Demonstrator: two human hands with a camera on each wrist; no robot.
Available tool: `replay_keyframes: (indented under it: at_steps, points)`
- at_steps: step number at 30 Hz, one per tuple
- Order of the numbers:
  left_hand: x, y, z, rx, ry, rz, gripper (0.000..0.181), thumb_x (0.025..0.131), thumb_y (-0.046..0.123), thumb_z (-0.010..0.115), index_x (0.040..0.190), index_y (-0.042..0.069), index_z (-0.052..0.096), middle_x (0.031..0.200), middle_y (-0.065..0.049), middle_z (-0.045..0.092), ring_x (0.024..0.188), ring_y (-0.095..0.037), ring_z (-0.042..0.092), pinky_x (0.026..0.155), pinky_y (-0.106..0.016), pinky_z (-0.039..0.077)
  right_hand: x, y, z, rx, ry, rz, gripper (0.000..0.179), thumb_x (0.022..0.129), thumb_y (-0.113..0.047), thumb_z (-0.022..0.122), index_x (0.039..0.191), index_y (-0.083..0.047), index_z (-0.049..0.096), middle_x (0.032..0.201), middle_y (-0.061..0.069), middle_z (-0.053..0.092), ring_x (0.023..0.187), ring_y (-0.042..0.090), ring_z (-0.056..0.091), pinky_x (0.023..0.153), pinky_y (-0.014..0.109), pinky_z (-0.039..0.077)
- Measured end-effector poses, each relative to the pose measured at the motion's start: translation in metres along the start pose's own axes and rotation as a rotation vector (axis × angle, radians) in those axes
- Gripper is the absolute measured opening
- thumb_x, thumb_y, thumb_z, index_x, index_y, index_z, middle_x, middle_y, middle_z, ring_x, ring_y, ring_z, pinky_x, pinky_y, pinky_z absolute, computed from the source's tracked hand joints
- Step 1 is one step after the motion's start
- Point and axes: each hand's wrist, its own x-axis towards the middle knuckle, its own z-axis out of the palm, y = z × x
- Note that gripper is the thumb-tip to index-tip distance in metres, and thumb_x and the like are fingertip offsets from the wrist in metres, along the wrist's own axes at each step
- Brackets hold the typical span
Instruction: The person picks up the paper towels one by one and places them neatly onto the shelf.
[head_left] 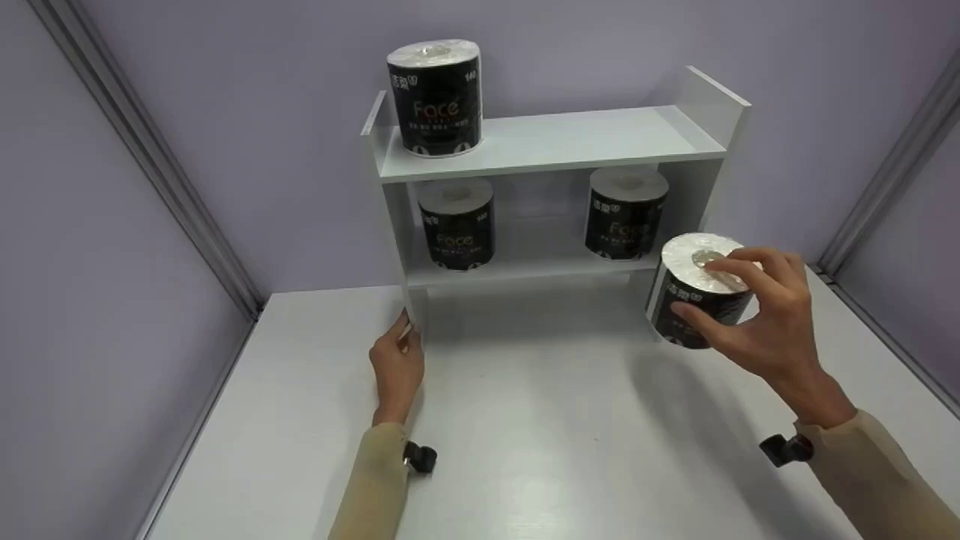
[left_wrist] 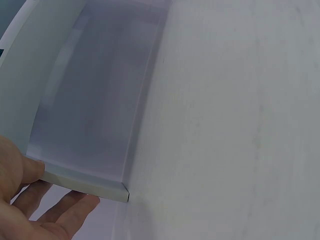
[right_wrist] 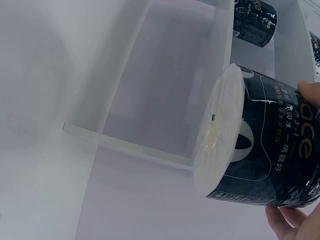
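Observation:
A white two-tier shelf stands on the white table against the back wall. My left hand pinches the lower front edge of its left side panel, thumb on one face and fingers on the other. In my right hand is a toilet paper roll in black wrapping, gripped between thumb and fingers. It is held slightly tilted, off the table, in front of the shelf's right side. The right wrist view shows the roll's white end close up, with fingertips around the black wrapper.
One wrapped roll stands at the left of the top board. On the lower board stand a left roll and a right roll. The table stretches in front, with partition walls on both sides.

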Motion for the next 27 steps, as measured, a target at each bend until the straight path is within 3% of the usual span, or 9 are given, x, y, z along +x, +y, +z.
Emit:
replay_keyframes:
  at_steps: [21,27]
  points:
    - [0.003,0.001,0.0,0.001,0.009,-0.019,0.043,0.106,-0.001,0.059,0.148,-0.008,0.054,0.154,-0.024,0.055,0.137,-0.038,0.062,0.107,-0.043,0.057,0.015,-0.007,0.001,0.017,0.039,-0.005,0.057,0.059,-0.02,0.099,0.111,-0.005,0.08,0.108,0.023,0.067,0.112,0.006,0.042,0.091,0.039,0.032]
    - [0.002,-0.001,0.0,0.011,0.001,-0.029,0.043,0.107,0.0,0.058,0.149,-0.008,0.053,0.154,-0.024,0.055,0.133,-0.041,0.064,0.106,-0.048,0.057,0.018,-0.009,0.002,0.02,0.048,-0.007,0.056,0.06,-0.021,0.099,0.11,-0.005,0.081,0.108,0.023,0.067,0.11,0.005,0.041,0.089,0.035,0.031]
